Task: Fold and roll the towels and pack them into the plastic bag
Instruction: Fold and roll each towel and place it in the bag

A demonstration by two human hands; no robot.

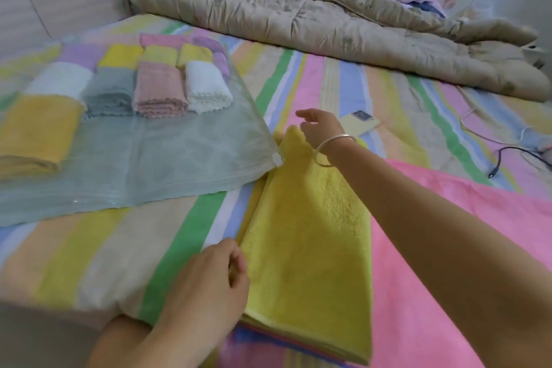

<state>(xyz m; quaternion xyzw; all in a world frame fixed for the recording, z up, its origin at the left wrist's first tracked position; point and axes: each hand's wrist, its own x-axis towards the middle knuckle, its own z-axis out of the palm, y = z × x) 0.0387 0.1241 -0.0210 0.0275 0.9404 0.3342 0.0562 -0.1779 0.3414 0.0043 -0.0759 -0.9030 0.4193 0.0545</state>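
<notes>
a folded yellow towel [310,248] lies on a striped bed [89,263], its long axis running from 6 o'clock near the person up toward 12 o'clock, tilted slightly to 11. the left hand [206,281] sits at the towel's near left edge, at about 8 o'clock from its middle, fingers [236,260] curled against the hem; whether they actually pinch the cloth cannot be told. the right hand [322,128], a bracelet [337,140] on the wrist, reaches across to the far end at 12 o'clock, fingers loosely spread and holding nothing, just above the raised far corner.

judged from this, a roll would best start from the near short end, which the left hand is closest to, and run up the long axis toward the right hand.

the far left corner of the towel touches the corner of the plastic bag [149,164], which spreads to 10 o'clock with rolled towels [158,89] already packed inside. a pink towel [433,278] lies under and beside it at 3 o'clock. a phone [360,122] lies just beyond the right hand, a cable [513,158] well off at 2 o'clock, and a rumpled quilt [298,18] across the far side.
</notes>
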